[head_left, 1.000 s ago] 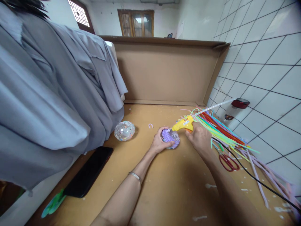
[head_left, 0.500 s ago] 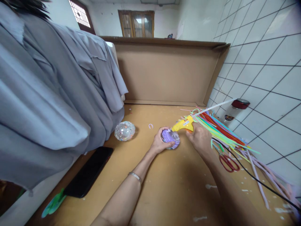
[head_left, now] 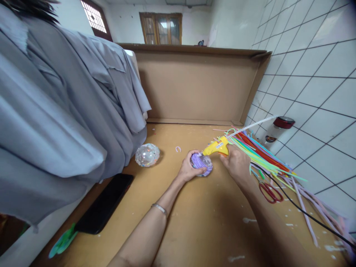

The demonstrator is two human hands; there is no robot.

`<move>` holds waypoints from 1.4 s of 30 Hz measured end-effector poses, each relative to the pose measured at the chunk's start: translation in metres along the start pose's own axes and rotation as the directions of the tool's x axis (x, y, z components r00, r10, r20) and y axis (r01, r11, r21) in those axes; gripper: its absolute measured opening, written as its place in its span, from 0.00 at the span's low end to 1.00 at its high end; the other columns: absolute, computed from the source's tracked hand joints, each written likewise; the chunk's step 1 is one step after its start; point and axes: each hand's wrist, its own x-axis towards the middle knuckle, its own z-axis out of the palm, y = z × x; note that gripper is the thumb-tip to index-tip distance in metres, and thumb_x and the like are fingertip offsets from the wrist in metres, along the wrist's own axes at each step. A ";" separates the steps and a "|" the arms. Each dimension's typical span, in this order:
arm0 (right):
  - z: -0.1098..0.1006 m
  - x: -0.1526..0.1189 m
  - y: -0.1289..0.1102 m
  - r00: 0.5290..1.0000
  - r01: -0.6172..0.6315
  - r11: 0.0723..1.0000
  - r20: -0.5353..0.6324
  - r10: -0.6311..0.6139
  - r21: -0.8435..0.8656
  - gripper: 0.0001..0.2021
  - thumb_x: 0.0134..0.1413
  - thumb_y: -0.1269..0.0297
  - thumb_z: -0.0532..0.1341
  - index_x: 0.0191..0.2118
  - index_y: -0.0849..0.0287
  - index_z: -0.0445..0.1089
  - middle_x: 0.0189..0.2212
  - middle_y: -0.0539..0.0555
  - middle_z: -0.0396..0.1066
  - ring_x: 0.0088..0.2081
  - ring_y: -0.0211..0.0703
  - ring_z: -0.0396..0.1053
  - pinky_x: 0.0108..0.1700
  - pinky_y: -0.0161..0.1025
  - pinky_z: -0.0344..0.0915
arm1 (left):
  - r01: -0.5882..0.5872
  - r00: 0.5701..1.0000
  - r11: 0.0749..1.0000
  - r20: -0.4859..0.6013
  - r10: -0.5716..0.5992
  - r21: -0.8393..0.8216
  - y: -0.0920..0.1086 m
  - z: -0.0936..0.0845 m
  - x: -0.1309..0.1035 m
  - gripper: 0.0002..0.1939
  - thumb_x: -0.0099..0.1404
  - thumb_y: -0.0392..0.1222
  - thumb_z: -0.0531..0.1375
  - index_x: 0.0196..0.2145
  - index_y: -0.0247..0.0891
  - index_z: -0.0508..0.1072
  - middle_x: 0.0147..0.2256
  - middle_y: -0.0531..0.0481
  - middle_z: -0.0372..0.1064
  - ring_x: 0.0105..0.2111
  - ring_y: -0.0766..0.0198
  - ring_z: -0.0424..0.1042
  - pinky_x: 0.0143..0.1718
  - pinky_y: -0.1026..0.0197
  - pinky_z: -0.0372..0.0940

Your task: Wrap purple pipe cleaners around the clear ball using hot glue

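Thumb and fingers of my left hand (head_left: 191,167) grip a small round clear bowl (head_left: 207,162), part of it covered with purple strands. My right hand (head_left: 236,160) is closed round the handle of a yellow glue gun (head_left: 217,147). The gun's nozzle points left and down at the bowl's upper rim, where it seems to touch the purple strands. A clear glue stick juts from the gun's back end. To the left stands a second clear faceted bowl (head_left: 147,155). A small pink curved piece (head_left: 178,149) lies between that bowl and my left hand.
Coloured pipe cleaners (head_left: 258,155) spread along the tiled wall at right, with red-handled scissors (head_left: 271,193) and a black cord beside them. A clear jar (head_left: 275,133) with a dark red lid stands behind. Grey cloth (head_left: 69,96) hangs at left, near a black phone (head_left: 104,204). Cardboard (head_left: 194,87) borders the back.
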 end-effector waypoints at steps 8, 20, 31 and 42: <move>0.000 0.000 0.001 1.000 0.021 1.000 -0.003 -0.021 0.011 0.11 0.54 0.66 0.58 0.42 0.63 0.71 0.38 0.60 0.74 0.37 0.49 0.67 0.33 0.38 0.50 | -0.014 1.000 1.000 0.000 0.014 0.009 -0.003 0.000 0.000 0.36 0.42 0.42 0.71 0.49 0.39 0.65 0.49 0.46 0.69 0.48 0.55 0.69 0.52 0.56 0.64; 0.004 0.001 0.004 0.999 0.040 0.999 -0.024 -0.040 0.035 0.10 0.53 0.67 0.59 0.41 0.63 0.71 0.37 0.60 0.74 0.36 0.47 0.67 0.31 0.38 0.51 | -0.007 1.000 1.000 0.008 0.007 0.014 -0.003 -0.001 0.001 0.36 0.42 0.43 0.71 0.49 0.39 0.65 0.49 0.46 0.69 0.49 0.55 0.69 0.53 0.56 0.63; 0.010 0.001 0.007 0.995 0.035 0.999 -0.094 -0.031 0.038 0.11 0.53 0.65 0.58 0.40 0.63 0.71 0.35 0.61 0.74 0.35 0.49 0.68 0.31 0.38 0.52 | -0.014 1.000 1.000 0.005 0.014 -0.002 -0.003 0.000 0.001 0.36 0.42 0.41 0.71 0.49 0.40 0.65 0.49 0.46 0.69 0.49 0.55 0.69 0.53 0.55 0.63; 0.012 0.003 0.007 0.998 -0.007 0.998 -0.061 0.010 0.057 0.10 0.52 0.61 0.59 0.37 0.62 0.71 0.33 0.59 0.73 0.32 0.46 0.67 0.30 0.37 0.49 | -0.013 1.000 1.000 0.006 0.013 -0.014 0.000 0.000 0.001 0.36 0.41 0.43 0.71 0.48 0.39 0.65 0.49 0.46 0.69 0.49 0.56 0.69 0.52 0.56 0.63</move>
